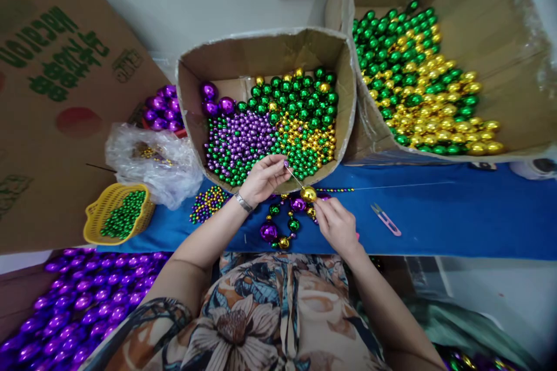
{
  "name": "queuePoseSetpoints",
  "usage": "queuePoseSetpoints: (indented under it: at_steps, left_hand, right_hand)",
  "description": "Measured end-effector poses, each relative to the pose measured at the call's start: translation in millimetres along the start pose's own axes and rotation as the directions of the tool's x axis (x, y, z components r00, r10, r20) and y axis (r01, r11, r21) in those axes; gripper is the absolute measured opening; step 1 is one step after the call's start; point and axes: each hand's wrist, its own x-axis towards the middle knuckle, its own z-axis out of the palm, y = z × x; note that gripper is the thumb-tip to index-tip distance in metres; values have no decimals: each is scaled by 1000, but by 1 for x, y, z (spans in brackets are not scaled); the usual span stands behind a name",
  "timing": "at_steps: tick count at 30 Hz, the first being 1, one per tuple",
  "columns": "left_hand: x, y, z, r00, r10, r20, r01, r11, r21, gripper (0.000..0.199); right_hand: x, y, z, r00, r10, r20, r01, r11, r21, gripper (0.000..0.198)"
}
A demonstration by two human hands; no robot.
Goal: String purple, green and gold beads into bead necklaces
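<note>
My left hand (264, 178) is closed in a pinch, with a small purple bead (286, 163) at its fingertips, over the front rim of the middle cardboard box. From there a thin needle or thread (295, 177) slants down to a large gold bead (308, 193). The fingers of my right hand (336, 221) are closed at that gold bead, gripping it from its lower right. Below both hands, a string of large purple, green and gold beads (269, 232) lies curved on the blue cloth (418, 203); my right hand partly covers it.
Loose beads fill the middle cardboard box (348, 127) and the right box (513, 69). Pink thread snips (386, 220) lie at right. To the left are a yellow basket (93, 223) of green beads, a plastic bag (174, 179) and a small bead pile (209, 203).
</note>
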Motion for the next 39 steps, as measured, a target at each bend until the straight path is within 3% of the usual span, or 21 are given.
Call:
queuePoseSetpoints:
  at_steps: [10,18,26,31,35,39]
  left_hand:
    - [-3,-3,4,995,80,-67,-75,994,74,25]
    - [-4,-15,19,923,383,-29,-358,886,296,35]
    - [-8,-42,44,957,250,150,-288,891,351,27]
    - [-8,-51,46,935,286,211,-354,804,477,24]
    - [-7,-57,40,932,273,240,-363,749,554,26]
    - [-4,-68,28,921,293,256,-389,702,597,25]
  right_hand:
    - [-1,1,-2,1000,7,27,-4,994,-106,24]
    - [3,4,-7,995,90,37,-83,984,-155,26]
    - [7,25,-20,968,251,20,-252,963,96,28]
    - [-2,26,-2,948,309,80,-319,933,166,26]
    - [-6,22,22,931,336,141,-355,924,142,27]
    - [-9,25,34,928,332,170,-337,941,3,32]
